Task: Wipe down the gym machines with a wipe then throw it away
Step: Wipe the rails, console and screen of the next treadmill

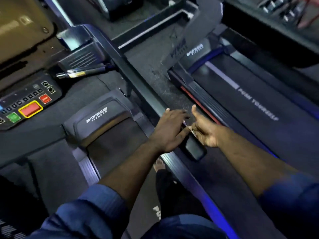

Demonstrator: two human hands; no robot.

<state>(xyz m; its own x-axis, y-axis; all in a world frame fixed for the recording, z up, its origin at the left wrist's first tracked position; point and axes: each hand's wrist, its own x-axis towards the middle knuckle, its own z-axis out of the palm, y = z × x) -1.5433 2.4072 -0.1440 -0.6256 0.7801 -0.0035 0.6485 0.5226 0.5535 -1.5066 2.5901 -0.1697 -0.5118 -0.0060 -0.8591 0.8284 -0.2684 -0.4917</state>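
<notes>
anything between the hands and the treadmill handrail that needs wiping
Nothing visible. The left hand rests on the handrail, the right hand beside it, with a pale scrap, perhaps the wipe, between them.

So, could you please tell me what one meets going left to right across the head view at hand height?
Green button → big red button → motor cover → left hand → right hand → neighbouring belt.

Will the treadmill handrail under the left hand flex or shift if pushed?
The handrail looks like a thick bar running up beside the console, so it is probably stiff and fixed. Its sheen suggests a smooth surface that the left hand, lying flat over it, would slide along easily.
</notes>
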